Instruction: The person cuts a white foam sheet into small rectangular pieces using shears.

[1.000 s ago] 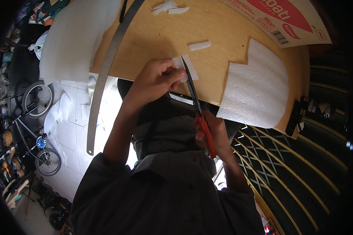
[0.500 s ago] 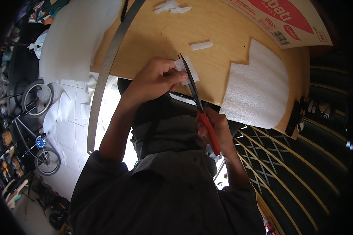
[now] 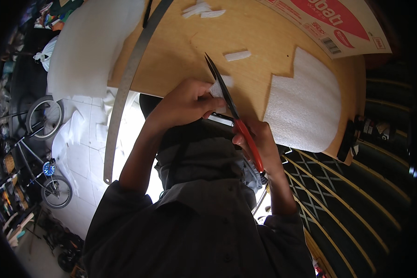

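Between thumb and fingers, my left hand (image 3: pixel 190 103) pinches a small piece of white foam sheet (image 3: pixel 221 87) at the near edge of the table. My right hand (image 3: pixel 258 138) is wrapped round the red handles of a pair of scissors (image 3: pixel 230 103). Their dark blades point away from me and lie across the foam piece, with the tips past it and slightly parted. A narrow foam strip (image 3: pixel 237 55) lies on the table beyond the blades. To the right rests a larger notched foam sheet (image 3: pixel 303 104).
A long metal ruler (image 3: pixel 125 88) crosses the left of the wooden table (image 3: pixel 171 51), beside a big white foam sheet (image 3: pixel 85 51). Foam scraps (image 3: pixel 203 9) lie at the far side. A printed cardboard box (image 3: pixel 343 28) stands far right. On the floor at left is a bicycle (image 3: pixel 44 153).
The scissors have moved up and a little left over the foam piece, and their tips have parted slightly. My left hand has come slightly nearer and tilted the piece.
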